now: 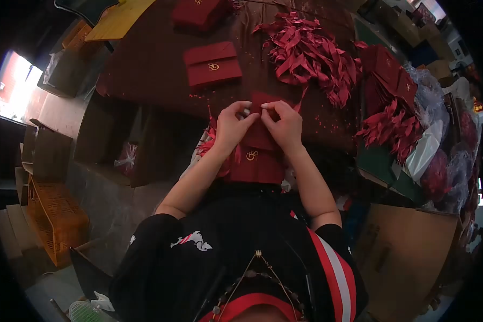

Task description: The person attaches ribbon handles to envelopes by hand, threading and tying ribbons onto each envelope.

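A dark red gift bag (256, 167) with a gold logo rests close against my body at the table's near edge. Its plain red upper part extends up between my hands. My left hand (233, 126) is closed in a pinch at the left side of that upper part. Opposite it, my right hand (283, 122) pinches at the right side, fingertips almost meeting the left ones. Whether a ribbon is also between the fingertips is too small to tell. A strand from the large heap of red ribbons (311, 51) runs down near my right hand.
Another red bag (213, 65) lies ahead, with a stack of them (198, 13) beyond. On the right are more bags (389, 72), ribbons (394, 129) and clear plastic wrap (424, 88). Red bits dot the brown tablecloth (150, 75). An orange crate (56, 220) and cardboard boxes (413, 252) flank me.
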The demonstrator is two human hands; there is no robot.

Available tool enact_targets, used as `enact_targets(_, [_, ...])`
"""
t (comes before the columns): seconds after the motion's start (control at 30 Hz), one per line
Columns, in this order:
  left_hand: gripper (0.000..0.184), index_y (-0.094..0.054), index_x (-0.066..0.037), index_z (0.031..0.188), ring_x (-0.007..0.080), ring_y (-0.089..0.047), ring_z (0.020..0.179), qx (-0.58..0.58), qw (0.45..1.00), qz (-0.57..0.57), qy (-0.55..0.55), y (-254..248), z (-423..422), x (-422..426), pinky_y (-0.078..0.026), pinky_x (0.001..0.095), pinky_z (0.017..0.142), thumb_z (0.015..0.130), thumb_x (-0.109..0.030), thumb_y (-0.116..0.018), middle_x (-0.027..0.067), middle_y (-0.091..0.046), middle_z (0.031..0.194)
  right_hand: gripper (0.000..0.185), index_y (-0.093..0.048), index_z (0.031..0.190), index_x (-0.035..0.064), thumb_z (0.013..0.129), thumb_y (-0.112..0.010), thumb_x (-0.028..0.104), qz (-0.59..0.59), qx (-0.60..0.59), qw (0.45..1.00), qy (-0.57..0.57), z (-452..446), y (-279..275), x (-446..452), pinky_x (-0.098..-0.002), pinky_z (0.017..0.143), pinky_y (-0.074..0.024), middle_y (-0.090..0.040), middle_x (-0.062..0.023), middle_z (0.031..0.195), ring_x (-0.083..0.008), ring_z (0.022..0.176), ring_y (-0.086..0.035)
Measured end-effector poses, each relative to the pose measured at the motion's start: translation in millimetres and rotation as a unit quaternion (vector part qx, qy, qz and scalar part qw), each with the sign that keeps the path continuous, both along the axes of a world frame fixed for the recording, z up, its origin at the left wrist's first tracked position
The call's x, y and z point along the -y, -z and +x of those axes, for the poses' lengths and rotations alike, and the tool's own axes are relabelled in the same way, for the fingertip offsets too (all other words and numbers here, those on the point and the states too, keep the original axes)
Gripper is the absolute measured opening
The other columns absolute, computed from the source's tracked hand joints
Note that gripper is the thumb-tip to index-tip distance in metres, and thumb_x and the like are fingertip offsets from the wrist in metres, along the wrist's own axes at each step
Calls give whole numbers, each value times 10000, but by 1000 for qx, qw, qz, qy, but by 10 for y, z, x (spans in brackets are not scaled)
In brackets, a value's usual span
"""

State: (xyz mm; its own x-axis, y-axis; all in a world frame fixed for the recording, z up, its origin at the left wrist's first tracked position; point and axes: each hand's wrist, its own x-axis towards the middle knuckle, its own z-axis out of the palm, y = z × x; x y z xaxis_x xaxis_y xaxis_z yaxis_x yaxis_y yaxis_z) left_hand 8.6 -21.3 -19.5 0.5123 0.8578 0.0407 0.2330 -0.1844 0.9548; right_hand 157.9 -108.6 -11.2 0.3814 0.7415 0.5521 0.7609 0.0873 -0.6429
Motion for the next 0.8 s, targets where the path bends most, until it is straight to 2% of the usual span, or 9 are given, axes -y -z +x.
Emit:
enact_targets(0.1, [413, -694, 24, 1220, 59, -551, 766, 46, 999, -2, -2, 64, 42, 43, -485, 236, 681, 858, -138, -809, -6, -645, 877, 116, -711, 939, 66, 833, -737, 106, 1, 50, 999, 2, -14, -64, 7, -378, 664, -555, -686, -84, 871, -283, 785, -694])
enact_targets(0.23, [387, -694, 25, 1218, 56, -547, 771, 45, 998, 33, -12, 36, 65, 124, -487, 235, 689, 866, -109, -785, -6, -647, 882, 130, -687, 947, 64, 834, -734, 107, -5, 118, 993, -21, -9, -92, 43, -398, 695, -558, -658, -87, 884, -291, 818, -679])
enact_targets(0.43, [379, -692, 15, 1222, 65, -544, 783, 48, 999, 16, -5, -19, 43, 178, -488, 242, 703, 866, -86, -774, -3, -637, 891, 137, -650, 977, 55, 859, -707, 96, -33, 146, 988, -38, -21, -198, 102, -414, 765, -550, -634, -100, 942, -300, 880, -658])
enact_targets(0.53, [351, -691, 3, 1195, 82, -553, 787, 78, 996, 47, -26, -12, 64, 253, -489, 251, 702, 860, -59, -771, 2, -623, 890, 130, -629, 974, 40, 869, -691, 83, -44, 166, 984, -40, -46, -265, 130, -422, 785, -542, -626, -113, 952, -312, 898, -649])
enact_targets(0.6, [313, -689, -8, 1122, 222, -610, 747, 73, 984, 155, -41, -39, 70, 294, -513, 344, 722, 817, -26, -756, 103, -625, 859, 130, -626, 975, 35, 870, -689, 80, -38, 156, 986, -47, -40, -262, 136, -423, 790, -539, -624, -117, 955, -317, 903, -645])
enact_targets(0.73, [331, -681, -13, 1150, 218, -615, 837, 30, 970, 238, -33, -62, 50, 332, -516, 328, 761, 826, 8, -749, 89, -623, 929, 133, -625, 977, 26, 866, -687, 65, -35, 108, 991, -64, -40, -270, 159, -431, 787, -537, -628, -131, 953, -331, 901, -646])
enact_targets(0.8, [350, -677, -18, 1150, 267, -628, 854, 41, 953, 298, -42, -49, 61, 350, -522, 362, 780, 808, 26, -741, 111, -628, 932, 130, -625, 977, 22, 866, -683, 56, -39, 78, 994, -69, -41, -281, 171, -434, 781, -537, -632, -139, 950, -335, 897, -649])
